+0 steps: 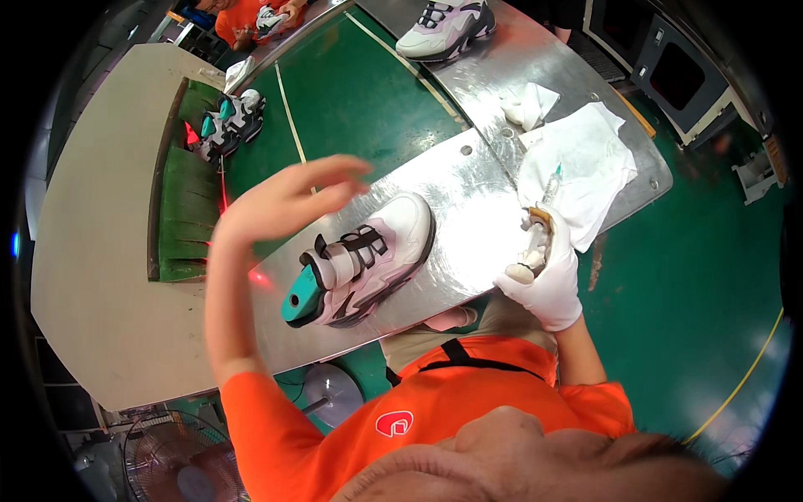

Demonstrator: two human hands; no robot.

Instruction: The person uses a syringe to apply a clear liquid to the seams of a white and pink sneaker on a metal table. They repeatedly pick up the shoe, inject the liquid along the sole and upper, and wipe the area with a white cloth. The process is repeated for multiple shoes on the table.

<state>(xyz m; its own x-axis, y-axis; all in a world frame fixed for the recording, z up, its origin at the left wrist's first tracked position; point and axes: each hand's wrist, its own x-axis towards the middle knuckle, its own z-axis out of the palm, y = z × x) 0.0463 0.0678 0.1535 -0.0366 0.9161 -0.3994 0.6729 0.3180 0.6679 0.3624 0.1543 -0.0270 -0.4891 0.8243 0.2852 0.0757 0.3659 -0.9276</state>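
My bare left hand [288,201] is raised above the metal bench, beyond the heel end of a sneaker, slightly blurred. Its fingers stretch out to the right, apart and holding nothing. The white and lilac sneaker [368,255] lies on the bench with its toe pointing up and right, a teal shoe last [305,294] showing at its heel opening. My white-gloved right hand [548,289] is closed around a clear syringe [551,188] with a green tip pointing away from me. Something brownish and whitish shows between the fingers; I cannot make out its details.
A white cloth [577,167] and a crumpled one [529,105] lie on the metal bench [468,188]. Another sneaker [447,32] stands at the far side. Beyond the green conveyor belt [360,100] are dark and white shoes [234,125]. A co-worker [242,25] in orange holds a shoe.
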